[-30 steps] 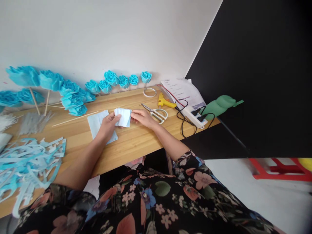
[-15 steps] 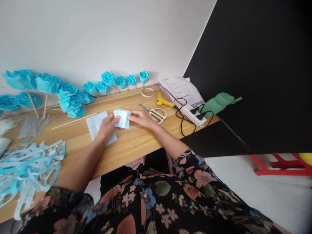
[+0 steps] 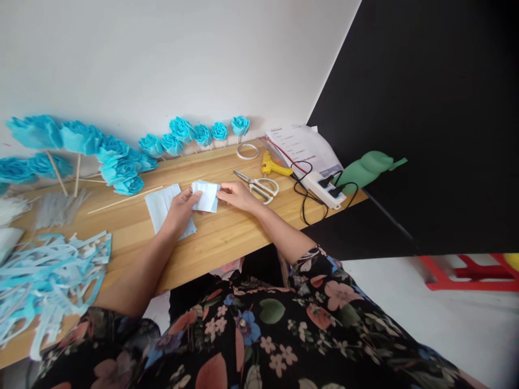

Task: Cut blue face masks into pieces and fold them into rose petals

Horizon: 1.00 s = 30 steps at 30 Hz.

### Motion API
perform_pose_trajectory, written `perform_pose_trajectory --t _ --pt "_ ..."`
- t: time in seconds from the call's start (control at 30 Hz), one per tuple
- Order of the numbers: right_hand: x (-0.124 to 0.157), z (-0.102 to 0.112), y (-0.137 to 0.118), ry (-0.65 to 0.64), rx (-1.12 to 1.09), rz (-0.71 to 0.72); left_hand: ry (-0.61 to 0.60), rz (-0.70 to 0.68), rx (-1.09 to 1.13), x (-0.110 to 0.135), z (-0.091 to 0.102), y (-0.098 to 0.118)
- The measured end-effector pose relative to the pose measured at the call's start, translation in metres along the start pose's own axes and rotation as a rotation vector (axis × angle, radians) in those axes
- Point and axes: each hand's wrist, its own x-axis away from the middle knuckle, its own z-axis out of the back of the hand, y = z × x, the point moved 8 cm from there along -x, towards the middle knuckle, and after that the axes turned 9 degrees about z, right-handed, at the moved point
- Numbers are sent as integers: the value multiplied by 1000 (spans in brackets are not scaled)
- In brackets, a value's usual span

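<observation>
Both my hands hold a small stack of pale blue-and-white fabric squares (image 3: 206,195) just above the table. My left hand (image 3: 181,212) pinches its left side, thumb lying on top. At the right edge, the fingers of my right hand (image 3: 235,195) are closed on the same stack. Under my left hand and wrist lies a larger pale blue pleated sheet or stack of sheets (image 3: 156,201), partly covered. White-handled scissors (image 3: 263,188) rest just beyond my right hand, blades pointing left. A thin wooden stick (image 3: 121,201) lies to the left of the sheets.
Blue fabric flowers on sticks (image 3: 182,129) line the wall. Cut blue and white strips (image 3: 57,275) are heaped at left, near a bundle of clear thin strips (image 3: 57,209). A tape roll (image 3: 247,151), yellow glue gun (image 3: 273,165), papers (image 3: 304,146) and corded power strip (image 3: 323,189) occupy the right.
The top square of the held stack now lies flatter and covers more of the layers beneath. Both hands stay in nearly the same place; the view has shifted slightly.
</observation>
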Motion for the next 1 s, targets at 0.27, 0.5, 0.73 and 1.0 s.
perform_pose_trajectory --t 0.27,0.5,0.73,1.0 --pt "-1 -6 13 -17 -232 -50 38 -34 -62 1 2 3" --pt "-1 -8 10 -25 -115 19 50 -146 -219 3 0 9" --pt "-2 3 -3 94 134 120 94 -262 -417 5 0 17" --pt "-3 -6 1 10 186 136 126 -216 -594 5 -1 15"
